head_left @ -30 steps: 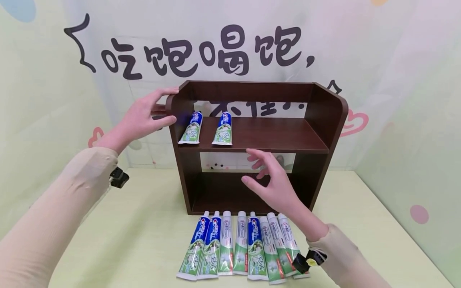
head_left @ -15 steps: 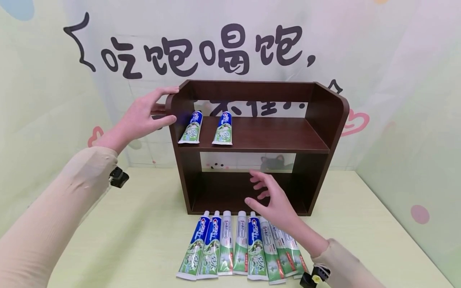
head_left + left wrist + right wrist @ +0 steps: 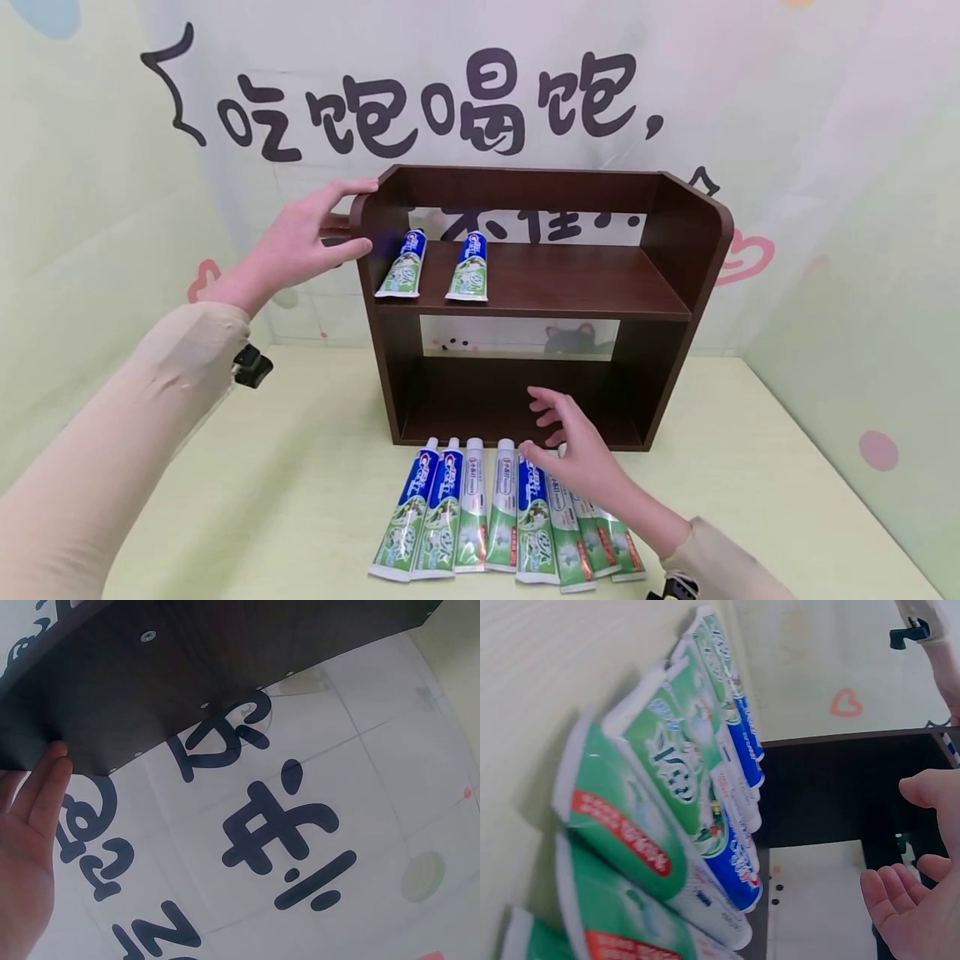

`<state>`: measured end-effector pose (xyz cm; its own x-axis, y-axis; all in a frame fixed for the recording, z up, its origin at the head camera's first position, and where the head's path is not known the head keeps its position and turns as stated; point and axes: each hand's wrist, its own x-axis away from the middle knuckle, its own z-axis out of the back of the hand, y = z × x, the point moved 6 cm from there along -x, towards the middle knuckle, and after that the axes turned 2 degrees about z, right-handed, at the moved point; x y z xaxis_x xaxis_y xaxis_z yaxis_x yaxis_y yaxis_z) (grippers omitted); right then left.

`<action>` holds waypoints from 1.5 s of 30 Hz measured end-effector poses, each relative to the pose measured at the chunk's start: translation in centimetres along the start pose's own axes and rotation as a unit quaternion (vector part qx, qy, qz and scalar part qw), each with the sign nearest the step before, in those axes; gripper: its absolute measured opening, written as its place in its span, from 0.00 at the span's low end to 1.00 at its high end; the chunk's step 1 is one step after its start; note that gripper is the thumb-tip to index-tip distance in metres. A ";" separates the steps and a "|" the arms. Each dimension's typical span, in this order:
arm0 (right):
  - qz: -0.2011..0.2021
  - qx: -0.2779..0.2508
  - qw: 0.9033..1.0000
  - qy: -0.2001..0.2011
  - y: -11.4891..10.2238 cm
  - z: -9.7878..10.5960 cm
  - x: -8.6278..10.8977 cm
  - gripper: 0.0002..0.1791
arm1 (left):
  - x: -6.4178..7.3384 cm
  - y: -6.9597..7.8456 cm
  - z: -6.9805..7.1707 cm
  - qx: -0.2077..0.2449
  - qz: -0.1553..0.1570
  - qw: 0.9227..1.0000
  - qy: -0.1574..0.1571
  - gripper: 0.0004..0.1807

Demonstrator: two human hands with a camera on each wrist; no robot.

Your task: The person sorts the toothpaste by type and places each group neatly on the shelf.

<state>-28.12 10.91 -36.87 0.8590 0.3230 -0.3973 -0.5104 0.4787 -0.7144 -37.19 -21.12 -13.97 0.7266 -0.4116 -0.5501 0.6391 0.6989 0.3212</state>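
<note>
My left hand [image 3: 296, 242] rests against the upper left side of a dark brown two-tier shelf [image 3: 555, 283]. Its index fingertip lies at the panel's top edge and the thumb points to the front edge; in the left wrist view, straight fingers touch the outer face. Over the right part of a row of toothpaste tubes hovers my right hand [image 3: 581, 446], fingers loosely bent and holding nothing. Its thumb overlaps the top of a blue-and-green toothpaste tube [image 3: 535, 533] in the head view. White-and-green toothpaste tubes [image 3: 570, 542] lie beside that one, partly hidden by the wrist.
Two blue-and-green tubes lie on the upper tier, one far left [image 3: 402, 271] and another tube [image 3: 468, 271] right of it. The lower tier [image 3: 480, 400] stands behind the row. More tubes [image 3: 405, 525] lie at the row's left on the pale table [image 3: 247, 500].
My right hand has come down from the front of the upper tier to over the row of tubes. My left hand has stayed on the shelf's side.
</note>
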 end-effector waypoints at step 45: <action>-0.089 0.082 0.978 -0.169 4.4 -2.6 2.8 0.47 | -0.1 0.0 -0.2 0.010 0.007 1.000 -0.002 0.34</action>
<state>-27.84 11.84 -42.62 0.8864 0.4610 -0.0418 -0.3776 0.6679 -0.6413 -37.35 -20.97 -14.03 0.7365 -0.4049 -0.5418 0.6340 0.6925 0.3443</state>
